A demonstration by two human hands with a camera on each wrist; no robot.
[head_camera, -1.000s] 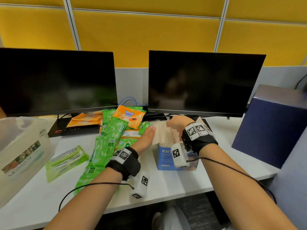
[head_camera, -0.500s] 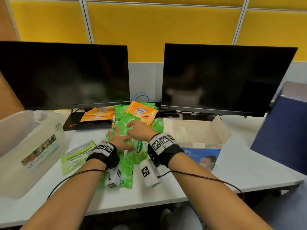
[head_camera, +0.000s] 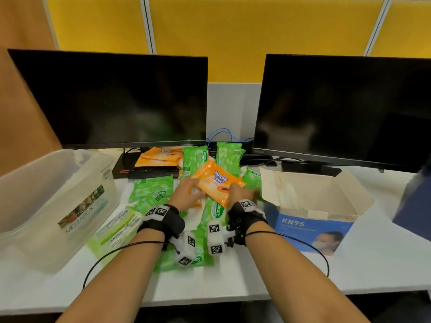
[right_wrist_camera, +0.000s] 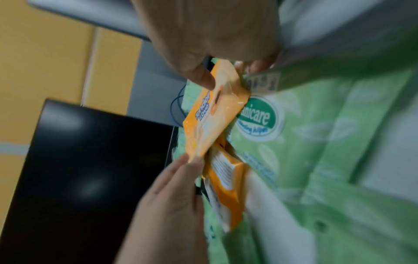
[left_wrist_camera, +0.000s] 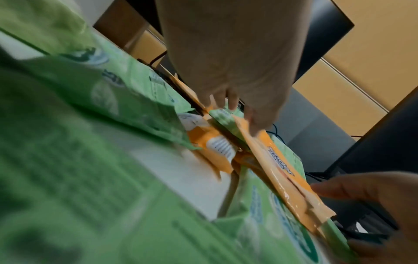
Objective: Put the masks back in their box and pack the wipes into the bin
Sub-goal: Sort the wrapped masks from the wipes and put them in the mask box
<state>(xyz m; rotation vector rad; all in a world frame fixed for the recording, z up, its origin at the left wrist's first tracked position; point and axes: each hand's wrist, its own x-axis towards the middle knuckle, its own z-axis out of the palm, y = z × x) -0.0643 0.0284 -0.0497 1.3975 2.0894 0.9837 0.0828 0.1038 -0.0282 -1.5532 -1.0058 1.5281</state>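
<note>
An orange Tender Love wipes pack [head_camera: 217, 181] is tilted up above a pile of green wipes packs [head_camera: 151, 194] in the middle of the desk. My left hand [head_camera: 189, 192] pinches the pack's left end and my right hand [head_camera: 242, 193] pinches its right end. In the right wrist view the thumb of my right hand [right_wrist_camera: 226, 75] lies on top of the pack [right_wrist_camera: 208, 116] with the fingers underneath. In the left wrist view my left hand [left_wrist_camera: 244, 114] meets the pack [left_wrist_camera: 282, 175] at its end. The open KN95 mask box [head_camera: 312, 226] stands to the right with white masks inside. The clear bin [head_camera: 53, 201] stands to the left.
Two dark monitors [head_camera: 112, 99] stand along the back of the desk. More orange packs [head_camera: 158, 157] lie on a black monitor base. A pale green pack [head_camera: 114, 229] lies beside the bin. A dark blue box [head_camera: 415, 206] stands at the right edge.
Both hands left the mask box and moved left to the wipes pile. They now hold the orange pack, which is raised off the pile. The box flaps stand open.
</note>
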